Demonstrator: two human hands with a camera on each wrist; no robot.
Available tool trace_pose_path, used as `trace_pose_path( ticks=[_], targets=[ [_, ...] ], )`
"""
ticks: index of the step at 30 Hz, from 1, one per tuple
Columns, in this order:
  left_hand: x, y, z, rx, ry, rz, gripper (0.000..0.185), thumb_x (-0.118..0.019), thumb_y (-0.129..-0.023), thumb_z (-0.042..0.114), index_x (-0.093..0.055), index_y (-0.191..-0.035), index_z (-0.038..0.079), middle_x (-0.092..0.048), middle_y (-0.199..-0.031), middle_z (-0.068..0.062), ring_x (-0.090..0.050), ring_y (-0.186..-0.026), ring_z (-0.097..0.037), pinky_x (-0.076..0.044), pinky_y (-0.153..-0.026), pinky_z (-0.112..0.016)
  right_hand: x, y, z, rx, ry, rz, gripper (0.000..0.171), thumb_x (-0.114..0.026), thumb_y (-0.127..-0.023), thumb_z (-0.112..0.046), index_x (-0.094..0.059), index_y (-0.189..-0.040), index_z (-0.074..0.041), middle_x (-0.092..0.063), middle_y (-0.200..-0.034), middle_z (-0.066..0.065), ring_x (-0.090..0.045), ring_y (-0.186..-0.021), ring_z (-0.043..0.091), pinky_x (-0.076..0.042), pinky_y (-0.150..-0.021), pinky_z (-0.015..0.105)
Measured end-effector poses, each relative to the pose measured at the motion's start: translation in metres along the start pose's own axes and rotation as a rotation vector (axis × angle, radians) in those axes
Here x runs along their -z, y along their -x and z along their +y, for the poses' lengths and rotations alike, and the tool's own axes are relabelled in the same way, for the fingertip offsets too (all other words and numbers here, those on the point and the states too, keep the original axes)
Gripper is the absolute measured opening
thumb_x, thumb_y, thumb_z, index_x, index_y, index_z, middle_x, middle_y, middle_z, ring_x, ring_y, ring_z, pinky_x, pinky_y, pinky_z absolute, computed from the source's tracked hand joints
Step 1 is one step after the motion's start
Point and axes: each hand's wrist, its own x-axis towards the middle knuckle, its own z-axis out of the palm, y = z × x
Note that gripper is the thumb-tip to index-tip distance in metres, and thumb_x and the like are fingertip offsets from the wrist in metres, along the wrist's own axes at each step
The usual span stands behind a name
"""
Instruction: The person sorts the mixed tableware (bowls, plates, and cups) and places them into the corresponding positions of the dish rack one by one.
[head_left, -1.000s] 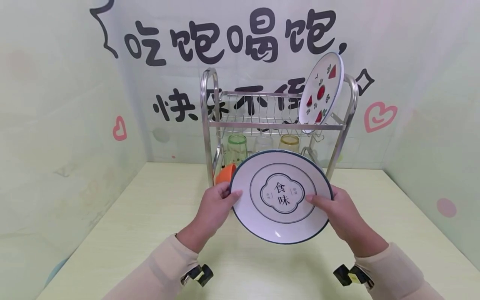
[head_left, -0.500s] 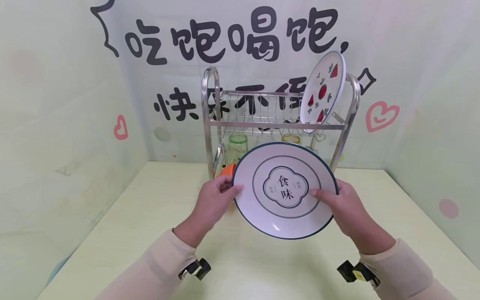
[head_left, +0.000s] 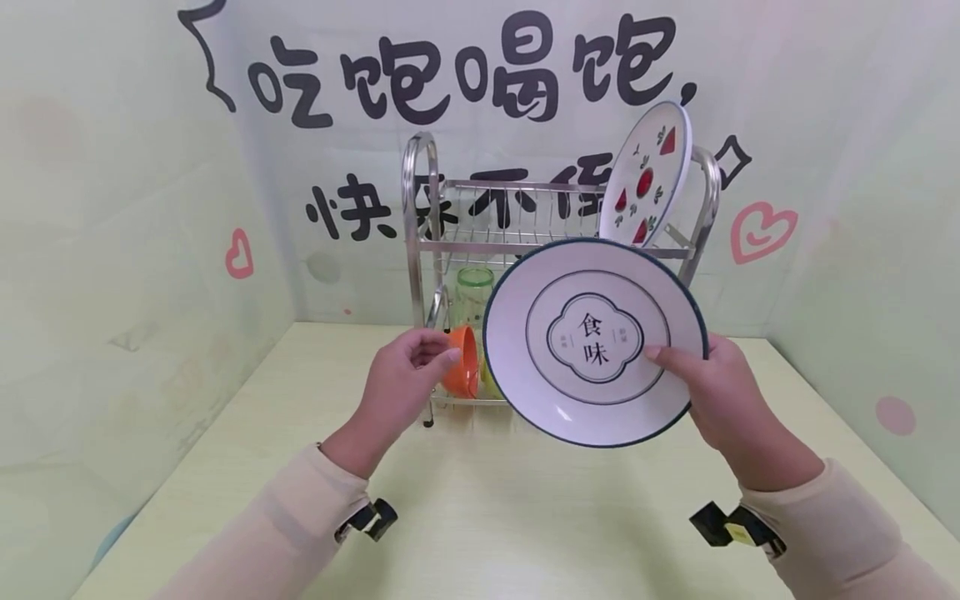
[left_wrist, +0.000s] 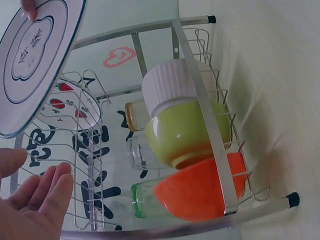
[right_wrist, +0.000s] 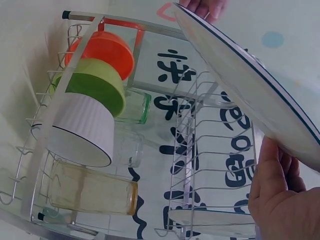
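Note:
A white plate with a dark blue rim and black characters is held up in front of a two-tier metal dish rack. My right hand pinches its right edge, thumb on the face and fingers behind, as the right wrist view shows. My left hand is apart from the plate, to its left, fingers loosely bent around nothing. In the head view it overlaps an orange bowl on the lower tier. A second plate, patterned with red fruit, stands upright at the upper tier's right end.
On the lower tier, a green bowl and a white ribbed bowl lie beside the orange one. Behind them stand a green-tinted glass, a clear glass and an amber-tinted glass. Printed walls enclose the pale table.
The held plate has moved up and to the right with my right hand. My left hand has let go of its left edge and shifted left, uncovering more of the orange bowl.

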Motion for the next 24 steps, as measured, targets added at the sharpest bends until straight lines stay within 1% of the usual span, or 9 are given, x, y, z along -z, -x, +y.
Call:
trace_pose_path(
  ticks=[3,5,10,13,15,18,22,24],
  targets=[
    [0.006,-0.006,-0.003,-0.008,-0.025,0.037,0.028,-0.064,-0.093,0.014,-0.061,-0.117,0.0,-0.064,-0.11,-0.014,-0.059,-0.101,-0.025,-0.051,-0.089,-0.036,0.003,-0.002,-0.006,0.019,-0.051,0.011,0.019,-0.062,-0.093,-0.01,-0.062,-0.111,-0.017,-0.072,-0.092,-0.011,-0.07,-0.084,0.012,-0.057,-0.073,0.027],
    [0.009,-0.01,-0.006,-0.003,-0.038,0.067,0.028,-0.063,-0.094,0.014,-0.06,-0.118,0.0,-0.064,-0.11,-0.015,-0.06,-0.101,-0.025,-0.051,-0.089,-0.037,0.006,-0.003,-0.012,0.028,-0.072,0.016,0.019,-0.062,-0.093,-0.01,-0.062,-0.109,-0.02,-0.072,-0.093,-0.01,-0.069,-0.084,0.011,-0.056,-0.073,0.026],
    [0.018,-0.018,-0.012,0.005,-0.052,0.16,0.029,-0.061,-0.095,0.015,-0.059,-0.12,-0.001,-0.064,-0.112,-0.016,-0.061,-0.103,-0.027,-0.052,-0.089,-0.04,0.008,-0.008,-0.028,0.035,-0.099,0.025,0.024,-0.063,-0.094,-0.013,-0.057,-0.116,-0.018,-0.071,-0.097,-0.011,-0.069,-0.086,0.01,-0.057,-0.072,0.025],
    [0.023,-0.024,-0.014,0.008,-0.08,0.195,0.033,-0.061,-0.095,0.018,-0.057,-0.122,-0.001,-0.064,-0.113,-0.016,-0.06,-0.107,-0.028,-0.051,-0.091,-0.041,0.007,-0.011,-0.039,0.023,-0.129,0.058,0.027,-0.064,-0.093,-0.014,-0.056,-0.118,-0.017,-0.072,-0.097,-0.011,-0.07,-0.084,0.01,-0.057,-0.07,0.025],
    [0.026,-0.028,-0.015,0.015,-0.102,0.203,0.036,-0.062,-0.095,0.019,-0.055,-0.124,-0.001,-0.063,-0.115,-0.016,-0.059,-0.109,-0.028,-0.051,-0.092,-0.042,0.005,-0.013,-0.046,0.015,-0.159,0.086,0.029,-0.066,-0.091,-0.014,-0.055,-0.118,-0.016,-0.072,-0.095,-0.01,-0.07,-0.083,0.01,-0.057,-0.069,0.025],
    [0.029,-0.033,-0.015,0.016,-0.122,0.206,0.039,-0.063,-0.095,0.02,-0.054,-0.127,-0.001,-0.061,-0.119,-0.016,-0.057,-0.112,-0.029,-0.049,-0.095,-0.042,0.005,-0.016,-0.056,0.004,-0.202,0.118,0.037,-0.068,-0.09,-0.014,-0.052,-0.123,-0.015,-0.072,-0.097,-0.009,-0.07,-0.083,0.01,-0.057,-0.07,0.024],
    [0.031,-0.039,-0.015,0.013,-0.124,0.192,0.044,-0.062,-0.095,0.021,-0.051,-0.131,-0.002,-0.058,-0.126,-0.018,-0.054,-0.117,-0.03,-0.046,-0.1,-0.042,0.003,-0.022,-0.068,-0.011,-0.242,0.154,0.051,-0.07,-0.089,-0.014,-0.046,-0.134,-0.011,-0.068,-0.108,-0.003,-0.069,-0.087,0.011,-0.056,-0.072,0.024],
    [0.031,-0.042,-0.015,0.019,-0.117,0.177,0.047,-0.062,-0.095,0.021,-0.049,-0.133,-0.002,-0.057,-0.129,-0.018,-0.053,-0.119,-0.03,-0.045,-0.101,-0.042,0.0,-0.027,-0.075,-0.02,-0.227,0.191,0.057,-0.07,-0.088,-0.013,-0.044,-0.139,-0.011,-0.065,-0.115,0.0,-0.069,-0.09,0.011,-0.056,-0.075,0.023]
  ],
)
